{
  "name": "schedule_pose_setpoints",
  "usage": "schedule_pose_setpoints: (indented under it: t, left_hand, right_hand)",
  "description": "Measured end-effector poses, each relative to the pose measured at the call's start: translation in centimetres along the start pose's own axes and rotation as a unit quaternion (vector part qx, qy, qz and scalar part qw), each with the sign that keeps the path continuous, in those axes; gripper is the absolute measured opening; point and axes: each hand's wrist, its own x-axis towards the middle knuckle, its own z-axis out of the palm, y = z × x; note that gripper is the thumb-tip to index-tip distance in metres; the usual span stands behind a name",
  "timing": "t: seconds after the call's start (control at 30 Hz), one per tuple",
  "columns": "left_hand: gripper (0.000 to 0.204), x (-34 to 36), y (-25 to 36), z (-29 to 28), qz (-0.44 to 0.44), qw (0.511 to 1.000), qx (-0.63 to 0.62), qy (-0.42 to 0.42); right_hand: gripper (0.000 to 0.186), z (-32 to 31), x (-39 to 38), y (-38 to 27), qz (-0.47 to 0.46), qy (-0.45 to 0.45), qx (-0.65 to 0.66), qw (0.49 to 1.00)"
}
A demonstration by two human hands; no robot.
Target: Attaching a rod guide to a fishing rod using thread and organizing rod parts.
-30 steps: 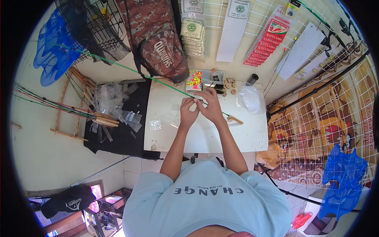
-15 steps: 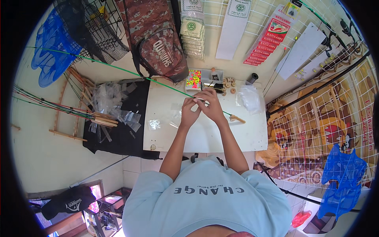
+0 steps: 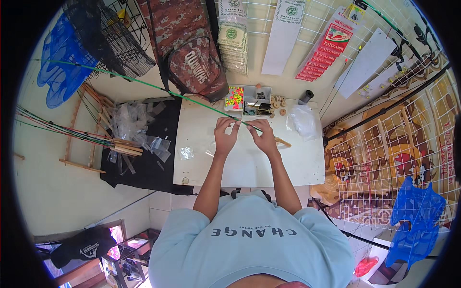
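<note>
Nearest the lens, a light-blue short-sleeved shirt [image 3: 254,240] fills the lower centre, with both bare forearms reaching forward from it. Beyond, over a white rectangular tabletop [image 3: 254,173], the left hand [image 3: 225,136] pinches a slender green rod [image 3: 206,106] between thumb and fingertips; the right hand [image 3: 263,138], just beside it, also grasps the rod, thumb against fingers. Rod slants from upper left down through both hands; its tan handle [image 3: 284,142] lies to the right of the right hand. Farther back on the tabletop: white tray of red, yellow and green beads [image 3: 235,97], pale compartmented box [image 3: 269,91], round tan discs [image 3: 277,102], crumpled clear plastic bag [image 3: 308,123]. Behind, a reddish-brown camouflage fabric bag [image 3: 192,65] hangs.
</note>
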Motion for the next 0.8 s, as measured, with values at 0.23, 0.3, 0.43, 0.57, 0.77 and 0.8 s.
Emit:
schedule_pose_setpoints:
  t: [0.23, 0.3, 0.43, 0.57, 0.77, 0.8]
  left_hand:
    - [0.023, 1.1, 1.4, 0.4, -0.008, 0.999, -0.018, -0.027]
    - [0.026, 0.6, 1.1, 0.7, -0.030, 0.998, -0.040, -0.043]
    - [0.028, 0.0, 0.6, 1.0, -0.053, 0.991, -0.030, -0.121]
    - [0.026, -0.1, 0.7, 1.7, -0.056, 0.987, -0.027, -0.151]
    - [0.023, -0.3, 0.9, 3.1, -0.036, 0.988, -0.026, -0.145]
    - [0.021, -0.3, 1.0, 3.2, -0.035, 0.989, -0.024, -0.144]
  right_hand:
    - [0.017, 0.0, 0.8, -0.7, 0.023, 0.079, 0.059, 0.995]
    - [0.017, -0.1, 1.1, -1.1, 0.026, 0.092, 0.075, 0.993]
    - [0.017, -0.6, 1.7, -1.9, 0.059, 0.096, 0.117, 0.987]
    - [0.016, -1.2, 2.0, -2.3, 0.059, 0.092, 0.137, 0.985]
    - [0.016, -1.8, 1.8, -2.4, 0.066, 0.085, 0.161, 0.981]
    - [0.017, -2.0, 1.7, -2.2, 0.063, 0.085, 0.163, 0.981]
